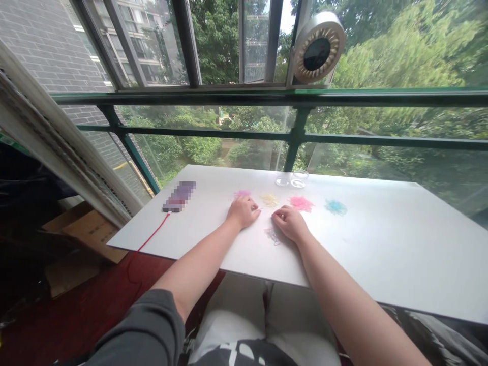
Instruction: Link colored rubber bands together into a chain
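My left hand [243, 212] rests on the white table beside a purple pile [243, 193] of small thin pieces, partly covering it. Its thumb and fingers are closed, and a tiny pale sliver shows at the tips, too small to name. My right hand [292, 222] lies a little to the right with its fingertips pinched together; what they hold, if anything, is hidden. Just below it is a mixed-colour pile [272, 235] of thin looped pieces. Beyond the hands lie a yellow pile [269, 200], a pink pile [301, 204] and a teal pile [336, 206].
Clear round dishes [298, 182] stand at the table's far edge. At the left lies a blurred-out phone-like device [179, 196] with a red cable [153, 233] running over the edge. A white round fan [319, 48] hangs by the green railing [247, 96]. Cardboard boxes [93, 229] sit on the floor.
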`<state>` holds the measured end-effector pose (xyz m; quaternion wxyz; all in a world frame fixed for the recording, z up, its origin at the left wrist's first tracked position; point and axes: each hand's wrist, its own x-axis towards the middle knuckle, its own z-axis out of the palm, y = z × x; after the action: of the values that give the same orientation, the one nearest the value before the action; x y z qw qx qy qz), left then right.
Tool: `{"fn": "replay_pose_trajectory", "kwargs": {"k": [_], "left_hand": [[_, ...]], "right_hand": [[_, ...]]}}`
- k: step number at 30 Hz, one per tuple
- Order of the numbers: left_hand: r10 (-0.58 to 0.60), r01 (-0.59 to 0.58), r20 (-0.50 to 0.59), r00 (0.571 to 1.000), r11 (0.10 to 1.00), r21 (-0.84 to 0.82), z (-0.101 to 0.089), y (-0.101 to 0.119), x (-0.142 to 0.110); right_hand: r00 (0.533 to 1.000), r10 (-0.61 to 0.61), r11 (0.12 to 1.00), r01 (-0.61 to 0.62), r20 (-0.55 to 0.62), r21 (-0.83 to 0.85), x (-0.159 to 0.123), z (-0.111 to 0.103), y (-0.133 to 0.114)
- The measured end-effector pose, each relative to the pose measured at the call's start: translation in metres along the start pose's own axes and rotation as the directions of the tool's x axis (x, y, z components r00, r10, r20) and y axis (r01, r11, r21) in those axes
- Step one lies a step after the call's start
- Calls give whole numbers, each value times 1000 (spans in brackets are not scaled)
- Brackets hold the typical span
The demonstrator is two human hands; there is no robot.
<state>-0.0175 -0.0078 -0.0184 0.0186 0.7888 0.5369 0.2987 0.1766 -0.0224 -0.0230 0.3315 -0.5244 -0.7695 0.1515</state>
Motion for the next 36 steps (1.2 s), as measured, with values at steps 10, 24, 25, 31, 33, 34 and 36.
{"fn": "replay_pose_trajectory", "kwargs": {"k": [10, 24, 25, 31, 33, 34, 36], "left_hand": [[11, -10, 34, 999, 1000, -14, 1, -3, 2], [137, -128, 74, 988, 986, -109, -2, 1, 2], [150, -141, 68, 986, 983, -118, -2, 3, 1], [186, -178, 30, 982, 967, -184, 5, 21, -1], [170, -165, 9, 985, 966, -200, 9, 26, -1], [166, -162, 4, 986, 965, -205, 10, 28, -1], [173, -169, 3, 985, 963, -211, 12, 30, -2]], "right_hand": [[999, -37, 998, 36, 31, 53, -2, -4, -7], [1000, 19, 983, -15, -19, 185, 3, 1, 3], [1000, 15, 978, -11, -16, 208, 3, 2, 3], [1000, 10, 961, -6, -12, 277, 2, 2, 2], [999, 27, 960, -18, -29, 279, 3, 2, 1], [999, 35, 960, -23, -38, 280, 3, 3, 1], [998, 48, 958, -32, -49, 284, 4, 4, 2]]}}
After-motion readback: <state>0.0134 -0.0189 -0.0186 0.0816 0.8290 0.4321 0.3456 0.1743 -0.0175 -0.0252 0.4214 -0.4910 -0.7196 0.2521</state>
